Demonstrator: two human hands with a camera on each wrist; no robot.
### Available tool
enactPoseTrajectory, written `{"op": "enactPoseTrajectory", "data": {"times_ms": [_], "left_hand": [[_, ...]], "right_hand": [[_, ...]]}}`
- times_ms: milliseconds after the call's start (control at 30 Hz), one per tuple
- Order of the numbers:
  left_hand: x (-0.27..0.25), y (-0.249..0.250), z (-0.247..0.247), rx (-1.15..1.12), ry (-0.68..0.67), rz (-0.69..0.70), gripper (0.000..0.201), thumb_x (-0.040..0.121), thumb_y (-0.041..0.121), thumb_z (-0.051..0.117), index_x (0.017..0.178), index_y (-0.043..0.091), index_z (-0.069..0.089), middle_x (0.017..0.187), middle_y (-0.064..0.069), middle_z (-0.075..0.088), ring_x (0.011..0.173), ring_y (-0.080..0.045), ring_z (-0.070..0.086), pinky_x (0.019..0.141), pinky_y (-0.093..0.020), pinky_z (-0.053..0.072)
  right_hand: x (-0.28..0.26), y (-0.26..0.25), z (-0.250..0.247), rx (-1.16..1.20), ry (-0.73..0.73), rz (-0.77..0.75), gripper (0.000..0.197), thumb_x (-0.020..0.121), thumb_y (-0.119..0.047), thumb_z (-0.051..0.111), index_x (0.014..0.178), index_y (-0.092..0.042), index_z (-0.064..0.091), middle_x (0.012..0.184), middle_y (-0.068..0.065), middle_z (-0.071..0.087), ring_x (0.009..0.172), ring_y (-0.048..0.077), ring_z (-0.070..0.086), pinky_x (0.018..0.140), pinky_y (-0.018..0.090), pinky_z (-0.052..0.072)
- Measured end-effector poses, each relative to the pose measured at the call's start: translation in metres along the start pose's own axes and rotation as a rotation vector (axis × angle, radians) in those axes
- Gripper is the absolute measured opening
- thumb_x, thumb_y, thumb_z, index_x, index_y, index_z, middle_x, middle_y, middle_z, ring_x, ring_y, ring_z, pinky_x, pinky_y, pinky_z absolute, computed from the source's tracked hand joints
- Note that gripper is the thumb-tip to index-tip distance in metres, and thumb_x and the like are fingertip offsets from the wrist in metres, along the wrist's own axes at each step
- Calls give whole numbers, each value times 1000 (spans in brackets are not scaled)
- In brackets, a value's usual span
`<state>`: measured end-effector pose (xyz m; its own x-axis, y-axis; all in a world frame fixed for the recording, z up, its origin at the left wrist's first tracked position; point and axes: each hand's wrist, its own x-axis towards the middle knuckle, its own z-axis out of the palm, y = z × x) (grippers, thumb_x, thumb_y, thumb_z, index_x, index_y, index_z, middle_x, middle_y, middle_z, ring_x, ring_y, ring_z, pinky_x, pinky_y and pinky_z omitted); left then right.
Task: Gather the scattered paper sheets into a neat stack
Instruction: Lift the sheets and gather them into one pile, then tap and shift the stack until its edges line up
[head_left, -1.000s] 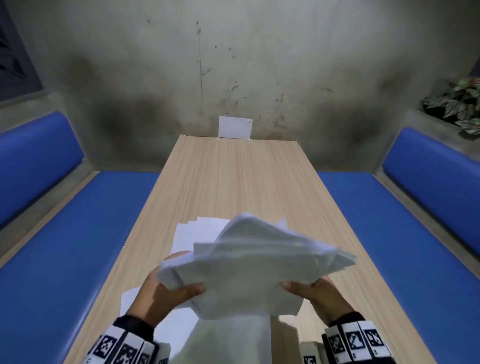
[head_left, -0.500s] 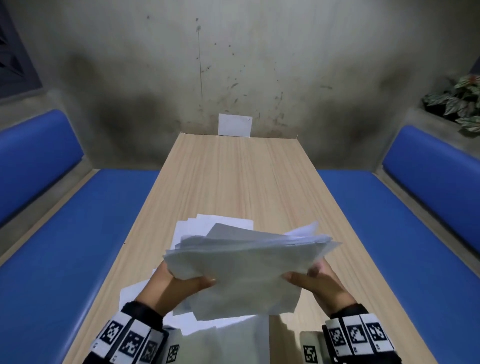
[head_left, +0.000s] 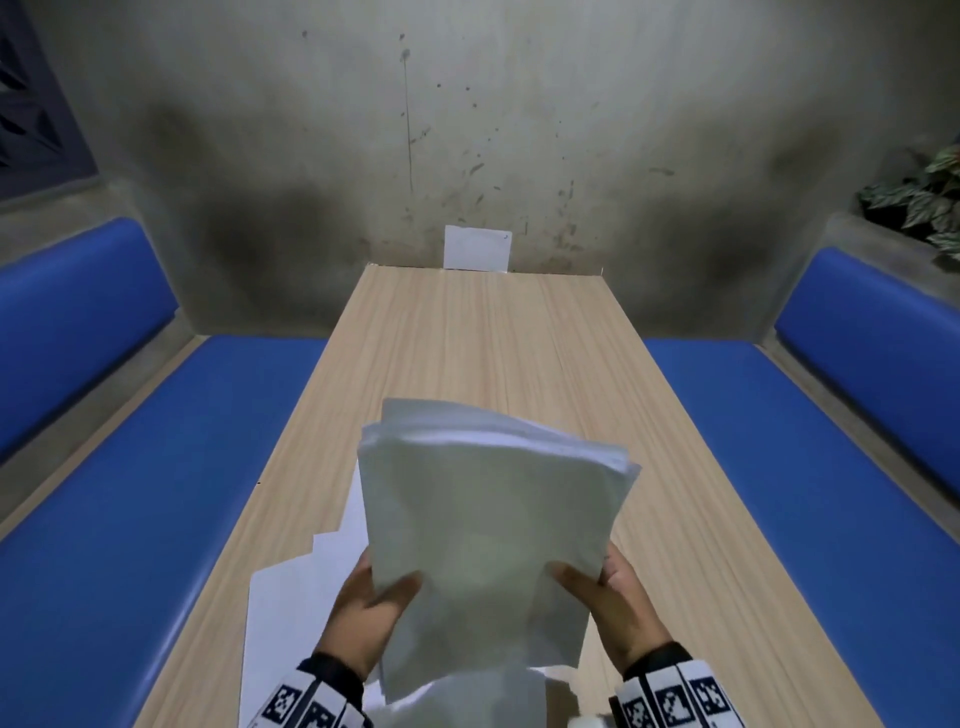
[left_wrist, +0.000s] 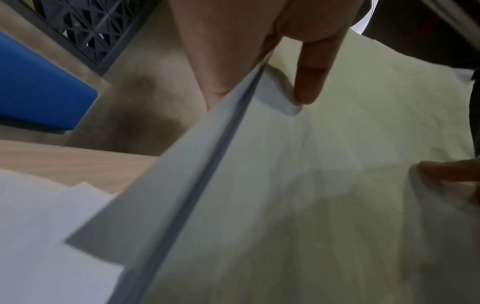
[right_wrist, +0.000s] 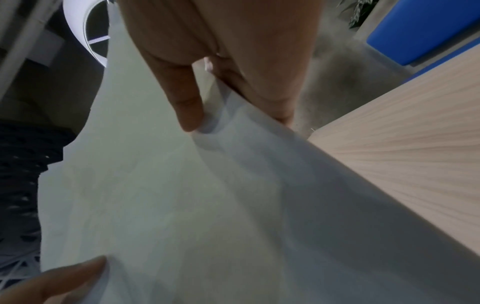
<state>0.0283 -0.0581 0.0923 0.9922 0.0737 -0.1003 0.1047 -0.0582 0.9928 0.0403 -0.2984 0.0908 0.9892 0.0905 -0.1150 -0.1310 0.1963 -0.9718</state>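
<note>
A thick bundle of white paper sheets stands tilted upright above the near end of the wooden table. My left hand grips its lower left edge, thumb on the front face. My right hand grips the lower right edge the same way. In the left wrist view the bundle shows its layered edge under my left thumb. The right wrist view shows the bundle pinched by my right hand. A few loose sheets lie flat on the table left of the bundle, partly hidden behind it.
Blue padded benches run along both sides of the table. A small white card leans against the concrete wall at the table's far end. A leafy plant sits on a ledge at far right.
The bundle has turned from lying nearly flat and fanned out to standing more upright with its sheets squared together. Both hands have kept their grip and shifted to its lower corners.
</note>
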Motion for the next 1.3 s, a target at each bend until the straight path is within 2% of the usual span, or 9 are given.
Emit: {"op": "enactPoseTrajectory", "data": {"times_ms": [167, 333, 533, 767, 867, 1033, 1167, 1233, 1300], "left_hand": [[-4, -16, -5, -26, 14, -78, 46, 69, 16, 58, 111, 24, 41, 103, 1, 62, 97, -17, 58, 76, -21, 43], [0, -41, 0, 224, 25, -141, 49, 87, 12, 56, 131, 12, 37, 130, 5, 42, 131, -22, 39, 108, -29, 29], [13, -71, -40, 446, 104, -336, 53, 77, 31, 68, 124, 13, 51, 127, -10, 54, 115, -27, 52, 105, -42, 39], [3, -101, -99, 674, 492, -772, 77, 73, 58, 56, 131, 10, 41, 137, -22, 38, 126, -38, 36, 110, -48, 29], [16, -105, -86, 605, 426, -763, 77, 73, 56, 58, 130, 8, 41, 135, -22, 42, 122, -39, 44, 105, -47, 36], [41, -97, -42, 574, 292, -691, 80, 69, 46, 67, 132, 7, 37, 137, -18, 43, 123, -35, 46, 103, -40, 41], [48, -93, -16, 565, 213, -675, 75, 65, 35, 64, 130, 8, 38, 131, -15, 49, 116, -33, 51, 100, -39, 45], [46, -90, -9, 644, 194, -692, 76, 65, 38, 60, 132, 13, 35, 135, -11, 39, 121, -31, 42, 103, -39, 40], [42, -90, -11, 742, 239, -681, 67, 64, 42, 59, 126, 22, 43, 135, -5, 30, 120, -29, 35, 105, -40, 35]], "right_hand": [[2, 30, -4, -96, 86, 34, 54, 56, -11, 71, 108, -16, 57, 102, 9, 71, 96, 25, 67, 74, 26, 56], [2, 63, 7, -314, 143, 144, 34, 83, 7, 50, 101, -21, 52, 95, -6, 63, 87, 9, 60, 66, 13, 49], [17, 81, 12, -587, 105, 404, 19, 81, -16, 59, 99, -21, 55, 114, 11, 62, 100, 22, 60, 93, 35, 48], [15, 82, -12, -872, 429, 715, 69, 80, -43, 58, 133, -3, 39, 136, 19, 43, 124, 33, 46, 101, 36, 40], [30, 83, -1, -747, 374, 722, 68, 79, -38, 62, 128, 5, 45, 127, 22, 53, 114, 34, 55, 94, 35, 48], [49, 78, 30, -633, 290, 688, 41, 80, -19, 61, 114, 3, 57, 96, 12, 61, 72, 20, 60, 52, 21, 40], [59, 75, 42, -666, 188, 744, 45, 81, -20, 63, 121, -1, 55, 126, 15, 60, 114, 26, 58, 83, 26, 46], [57, 75, 42, -616, 197, 747, 42, 83, -8, 59, 122, 4, 51, 122, 17, 60, 105, 26, 59, 90, 30, 47], [53, 78, 39, -493, 212, 718, 33, 81, -1, 57, 114, 6, 55, 97, 15, 63, 81, 24, 59, 71, 30, 52]]}}
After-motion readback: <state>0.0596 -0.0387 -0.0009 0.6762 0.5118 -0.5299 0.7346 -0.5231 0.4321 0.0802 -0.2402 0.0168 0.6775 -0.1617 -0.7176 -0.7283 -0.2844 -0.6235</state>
